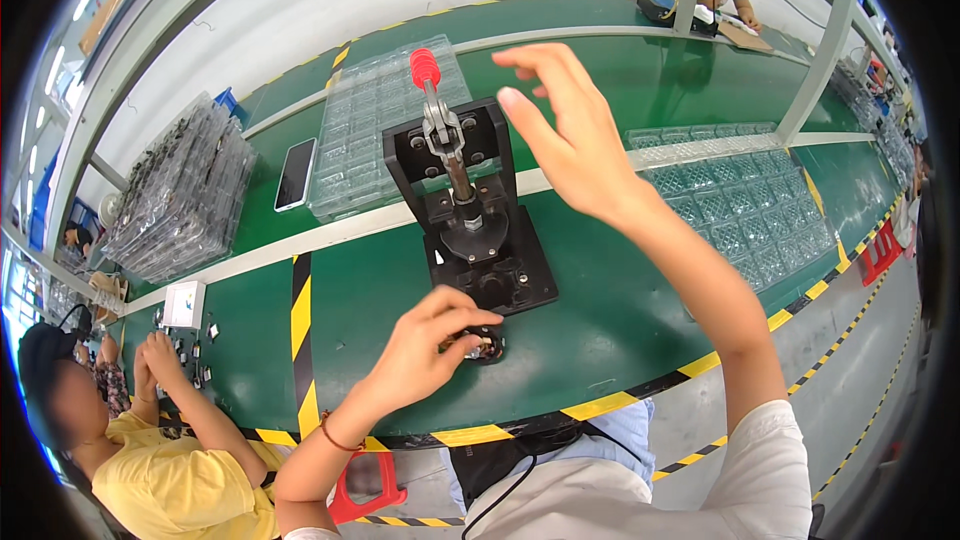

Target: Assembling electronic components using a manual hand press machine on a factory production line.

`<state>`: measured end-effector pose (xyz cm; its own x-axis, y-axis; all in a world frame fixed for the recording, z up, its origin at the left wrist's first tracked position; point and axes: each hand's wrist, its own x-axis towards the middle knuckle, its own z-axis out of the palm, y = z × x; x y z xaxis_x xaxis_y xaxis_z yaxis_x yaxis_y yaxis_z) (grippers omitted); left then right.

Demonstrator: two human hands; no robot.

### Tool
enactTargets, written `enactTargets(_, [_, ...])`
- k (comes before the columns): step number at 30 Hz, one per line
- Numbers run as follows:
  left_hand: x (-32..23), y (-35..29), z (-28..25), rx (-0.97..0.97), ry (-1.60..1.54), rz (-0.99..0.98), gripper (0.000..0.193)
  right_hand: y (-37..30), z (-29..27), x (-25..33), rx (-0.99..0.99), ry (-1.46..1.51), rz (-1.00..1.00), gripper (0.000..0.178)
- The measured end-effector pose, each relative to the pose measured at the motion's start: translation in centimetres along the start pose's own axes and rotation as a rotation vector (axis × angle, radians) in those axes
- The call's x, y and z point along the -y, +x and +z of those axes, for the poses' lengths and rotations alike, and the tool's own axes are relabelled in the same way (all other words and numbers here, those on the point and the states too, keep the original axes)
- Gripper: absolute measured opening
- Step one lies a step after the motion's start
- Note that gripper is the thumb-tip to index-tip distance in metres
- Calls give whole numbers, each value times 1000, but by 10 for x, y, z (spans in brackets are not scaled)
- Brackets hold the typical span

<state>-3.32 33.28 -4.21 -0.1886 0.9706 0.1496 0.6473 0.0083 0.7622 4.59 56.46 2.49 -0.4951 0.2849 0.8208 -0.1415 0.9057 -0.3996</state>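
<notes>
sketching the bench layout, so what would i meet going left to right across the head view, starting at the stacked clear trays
Stack of clear plastic trays → smartphone → red handle grip of the toggle clamp → right hand → clear compartmented plastic tray on the right.

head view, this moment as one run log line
left hand: gripping small dark part in front of clamp fixture | right hand: open, raised right of red handle | phone: left of clamp fixture

The press (472, 233) looks matt metal, its handle (425, 68) glossy plastic, the tabletop (610, 340) smooth.
</notes>
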Motion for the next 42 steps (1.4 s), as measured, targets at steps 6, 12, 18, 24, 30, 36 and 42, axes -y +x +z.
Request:
enactTargets(6, [14, -9, 13, 119, 172, 310, 30, 38, 23, 6, 228, 271, 361, 55])
enactTargets(12, [0, -26, 30, 30, 323, 222, 44, 67, 44, -5, 308, 392, 487, 66])
enactTargets(18, [10, -50, 37, -39, 334, 116, 56, 85, 45, 0, 436, 625, 610, 56])
enactTargets(24, [16, -65, 41, -166, 326, 94, 53, 76, 50, 6, 294, 842, 504, 43])
enactTargets(30, [17, -64, 29, -99, 325, 197, 42, 70, 37, 26, 72, 595, -7, 36])
enactTargets(36, [25, -36, 21, -282, 421, 379, 38, 71, 35, 27, 69, 531, -73, 36])
enactTargets(42, [28, 15, 1, -161, 411, 308, 31, 69, 35, 25, 46, 512, -78, 37])
